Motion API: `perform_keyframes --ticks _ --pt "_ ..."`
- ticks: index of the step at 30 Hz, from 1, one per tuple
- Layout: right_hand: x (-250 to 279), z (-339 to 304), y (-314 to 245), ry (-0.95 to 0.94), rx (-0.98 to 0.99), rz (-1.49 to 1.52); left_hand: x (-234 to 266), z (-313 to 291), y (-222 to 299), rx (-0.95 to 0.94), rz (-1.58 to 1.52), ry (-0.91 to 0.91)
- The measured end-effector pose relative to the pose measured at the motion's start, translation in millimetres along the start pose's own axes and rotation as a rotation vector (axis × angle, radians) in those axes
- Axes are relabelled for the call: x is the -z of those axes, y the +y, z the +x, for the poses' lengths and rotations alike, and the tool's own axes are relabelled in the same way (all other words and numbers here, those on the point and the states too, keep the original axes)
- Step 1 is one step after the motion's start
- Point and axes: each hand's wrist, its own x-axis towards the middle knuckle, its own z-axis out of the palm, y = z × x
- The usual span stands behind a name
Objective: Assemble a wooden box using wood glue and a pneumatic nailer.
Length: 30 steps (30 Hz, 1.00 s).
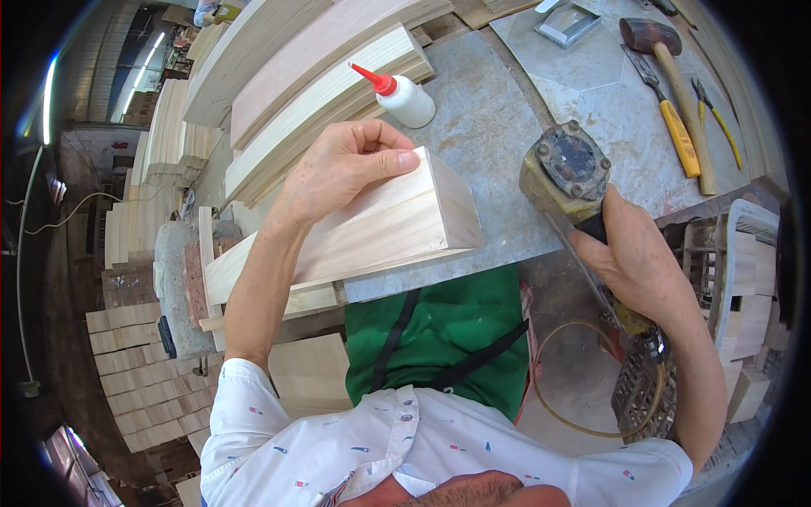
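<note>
A long pale wooden box [380, 221] lies across the near edge of the bench, one end panel facing right. My left hand [351, 165] is closed on its upper edge near that end, thumb on top and fingers curled behind. In my right hand [635, 253] is a worn yellow-and-black pneumatic nail gun [564, 167], held by its handle to the right of the box and apart from it. An air hose [657, 397] runs down from the handle. Behind the box a white glue bottle [410, 103] with a red nozzle stands upright.
Stacked boards [329, 106] fill the bench's far left. At the far right lie a mallet [676, 93], a yellow-handled chisel [678, 139], pliers [716, 122] and a metal frame-like piece [568, 25]. A plastic crate [728, 279] with wood pieces stands at right. Wood blocks [152, 380] are piled lower left.
</note>
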Motion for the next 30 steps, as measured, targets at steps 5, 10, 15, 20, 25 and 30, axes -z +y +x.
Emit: perform_keyframes --ticks 5,10,15,20,25,30 --pt "-4.7 -0.6 8.0 0.012 0.018 0.020 -1.7 1.6 -1.0 0.010 -0.037 -0.013" --pt "-5.2 1.0 5.4 0.084 0.106 0.018 -0.4 1.4 -5.0 -0.005 -0.110 -0.017" --pt "-2.2 -1.2 4.8 0.053 0.076 0.047 -3.0 2.5 -4.8 0.005 -0.087 -0.017" --pt "2.1 -4.1 6.2 0.040 0.056 0.047 -8.6 3.1 -1.3 0.005 -0.101 -0.016" --pt "2.8 2.6 -5.5 0.063 0.083 0.030 2.1 -1.8 -3.5 -0.010 -0.045 0.009" --pt "0.5 -0.7 -8.3 0.000 -0.204 0.119 -2.4 2.5 -4.1 -0.094 -0.058 -0.023"
